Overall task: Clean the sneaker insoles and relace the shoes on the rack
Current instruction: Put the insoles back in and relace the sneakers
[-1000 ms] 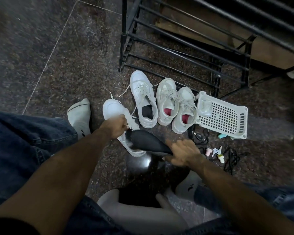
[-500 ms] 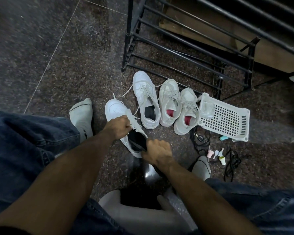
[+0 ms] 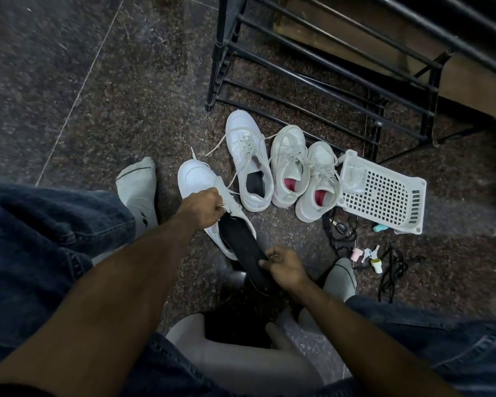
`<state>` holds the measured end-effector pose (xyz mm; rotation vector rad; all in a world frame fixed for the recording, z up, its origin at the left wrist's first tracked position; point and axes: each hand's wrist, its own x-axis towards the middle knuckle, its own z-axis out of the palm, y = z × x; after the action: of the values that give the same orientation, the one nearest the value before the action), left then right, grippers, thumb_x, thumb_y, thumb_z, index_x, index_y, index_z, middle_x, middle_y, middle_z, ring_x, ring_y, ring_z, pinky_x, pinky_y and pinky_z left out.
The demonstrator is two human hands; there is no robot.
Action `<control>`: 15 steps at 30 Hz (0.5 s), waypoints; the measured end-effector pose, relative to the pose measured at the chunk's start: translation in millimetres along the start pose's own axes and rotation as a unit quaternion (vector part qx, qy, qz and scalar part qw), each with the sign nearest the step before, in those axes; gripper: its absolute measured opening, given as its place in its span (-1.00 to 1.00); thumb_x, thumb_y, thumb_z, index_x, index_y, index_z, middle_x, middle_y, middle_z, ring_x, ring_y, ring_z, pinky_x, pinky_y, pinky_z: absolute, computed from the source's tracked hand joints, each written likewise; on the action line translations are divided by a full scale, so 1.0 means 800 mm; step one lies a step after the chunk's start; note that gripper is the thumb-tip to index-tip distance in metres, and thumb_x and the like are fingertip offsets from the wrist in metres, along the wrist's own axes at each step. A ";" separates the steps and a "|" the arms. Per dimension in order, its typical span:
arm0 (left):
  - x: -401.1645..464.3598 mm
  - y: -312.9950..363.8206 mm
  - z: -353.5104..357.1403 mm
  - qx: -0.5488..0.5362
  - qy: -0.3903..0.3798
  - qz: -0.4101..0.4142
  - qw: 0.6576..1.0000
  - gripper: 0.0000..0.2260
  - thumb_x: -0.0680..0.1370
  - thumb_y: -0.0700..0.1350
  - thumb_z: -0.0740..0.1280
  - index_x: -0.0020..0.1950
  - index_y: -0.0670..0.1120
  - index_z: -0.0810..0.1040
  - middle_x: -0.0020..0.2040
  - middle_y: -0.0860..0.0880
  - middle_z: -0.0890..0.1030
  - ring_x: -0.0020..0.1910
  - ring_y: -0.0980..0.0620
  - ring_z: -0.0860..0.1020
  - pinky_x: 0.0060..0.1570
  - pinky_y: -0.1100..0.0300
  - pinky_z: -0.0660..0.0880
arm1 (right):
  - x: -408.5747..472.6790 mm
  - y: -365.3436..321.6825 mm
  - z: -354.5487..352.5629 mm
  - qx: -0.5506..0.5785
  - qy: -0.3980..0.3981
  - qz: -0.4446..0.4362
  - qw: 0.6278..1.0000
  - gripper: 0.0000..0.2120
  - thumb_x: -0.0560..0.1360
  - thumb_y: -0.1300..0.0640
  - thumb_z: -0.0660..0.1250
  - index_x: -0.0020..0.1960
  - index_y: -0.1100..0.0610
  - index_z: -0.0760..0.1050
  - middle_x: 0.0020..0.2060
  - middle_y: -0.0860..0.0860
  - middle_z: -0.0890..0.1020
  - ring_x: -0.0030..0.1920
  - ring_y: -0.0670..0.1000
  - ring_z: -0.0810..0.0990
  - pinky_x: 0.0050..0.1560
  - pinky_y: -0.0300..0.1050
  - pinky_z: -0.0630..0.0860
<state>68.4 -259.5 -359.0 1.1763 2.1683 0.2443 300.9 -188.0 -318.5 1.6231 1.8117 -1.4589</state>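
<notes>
A white sneaker (image 3: pixel 196 179) lies on the floor in front of me. My left hand (image 3: pixel 202 209) grips its tongue and laces. A black insole (image 3: pixel 242 245) sticks out of the shoe's opening, its front end inside. My right hand (image 3: pixel 284 266) pinches the insole's heel end. To the right stand three more sneakers: a white one with a black insole (image 3: pixel 248 159) and a pair with pink insoles (image 3: pixel 288 164), (image 3: pixel 318 181), all laced.
A black metal shoe rack (image 3: pixel 327 70) stands behind the shoes. A white perforated basket (image 3: pixel 384 196) lies on its side at the right. Black laces (image 3: pixel 391 267), small bottles (image 3: pixel 375 265) and a cable (image 3: pixel 341 230) lie below it. My socked feet (image 3: pixel 139 190), (image 3: pixel 340 279) flank the sneaker.
My right hand had pushed in close to the shoe's opening half a second ago; now it has drawn back toward me, and more of the black insole shows outside the shoe. The left hand stays put.
</notes>
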 end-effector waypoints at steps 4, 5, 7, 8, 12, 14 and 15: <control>0.001 -0.002 0.000 -0.009 -0.004 0.000 1.000 -0.78 0.57 0.00 0.26 -0.03 -0.12 0.59 0.11 0.00 0.52 0.04 -0.10 0.53 -0.07 0.07 0.41 | 0.019 -0.038 0.020 -0.050 0.043 -0.024 0.998 -0.86 0.44 0.22 0.43 -0.23 0.03 0.53 -0.28 0.00 0.63 -0.20 0.03 0.61 -0.10 -0.16 0.51; 0.001 -0.003 0.000 -0.012 -0.004 0.000 1.000 -0.78 0.57 0.00 0.26 -0.03 -0.12 0.59 0.11 0.00 0.52 0.04 -0.10 0.52 -0.07 0.07 0.41 | 0.024 -0.048 0.025 -0.057 0.051 -0.029 0.997 -0.87 0.43 0.20 0.43 -0.19 0.00 0.54 -0.21 0.03 0.66 -0.13 0.07 0.64 -0.04 -0.13 0.55; 0.001 -0.004 0.001 -0.015 -0.004 -0.002 1.000 -0.79 0.56 0.01 0.26 -0.04 -0.11 0.59 0.11 0.01 0.52 0.04 -0.10 0.53 -0.07 0.07 0.42 | 0.033 -0.064 0.032 -0.060 0.072 -0.034 0.995 -0.91 0.43 0.17 0.42 -0.15 -0.02 0.57 -0.11 0.08 0.69 -0.04 0.13 0.64 0.05 -0.03 0.57; 0.001 -0.004 0.002 -0.015 -0.004 -0.003 1.000 -0.79 0.56 0.01 0.27 -0.04 -0.11 0.59 0.10 0.01 0.52 0.04 -0.11 0.53 -0.07 0.07 0.42 | 0.040 -0.069 0.035 -0.060 0.082 -0.033 0.994 -0.93 0.43 0.16 0.42 -0.11 0.01 0.60 -0.08 0.09 0.69 -0.03 0.13 0.64 0.07 -0.03 0.57; 0.002 -0.006 0.003 -0.026 -0.001 -0.001 1.000 -0.80 0.55 0.02 0.27 -0.18 -0.07 0.51 0.04 0.02 0.51 0.00 -0.12 0.53 -0.12 0.09 0.39 | 0.039 -0.080 0.038 0.041 0.110 -0.003 0.993 -0.94 0.42 0.18 0.47 -0.18 0.07 0.60 -0.15 0.11 0.67 -0.07 0.13 0.63 0.01 -0.03 0.57; 0.003 -0.006 0.004 -0.034 -0.004 -0.006 0.999 -0.80 0.55 0.01 0.28 -0.24 -0.01 0.44 0.00 0.04 0.49 -0.02 -0.11 0.53 -0.14 0.11 0.34 | 0.026 -0.075 0.034 0.141 0.097 0.039 0.985 -0.88 0.43 0.21 0.46 -0.22 0.10 0.54 -0.18 0.12 0.65 -0.12 0.16 0.62 -0.19 -0.01 0.60; 0.003 -0.006 0.003 -0.035 -0.007 -0.008 0.999 -0.80 0.55 0.01 0.27 -0.25 0.00 0.43 0.00 0.04 0.49 -0.02 -0.11 0.53 -0.15 0.11 0.33 | 0.019 -0.071 0.030 0.191 0.074 0.072 0.976 -0.87 0.46 0.24 0.44 -0.21 0.13 0.51 -0.17 0.13 0.63 -0.16 0.16 0.62 -0.32 -0.04 0.60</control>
<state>65.8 -260.5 -364.3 1.1179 2.1390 0.3032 237.6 -190.5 -314.0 2.0465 1.5088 -1.7380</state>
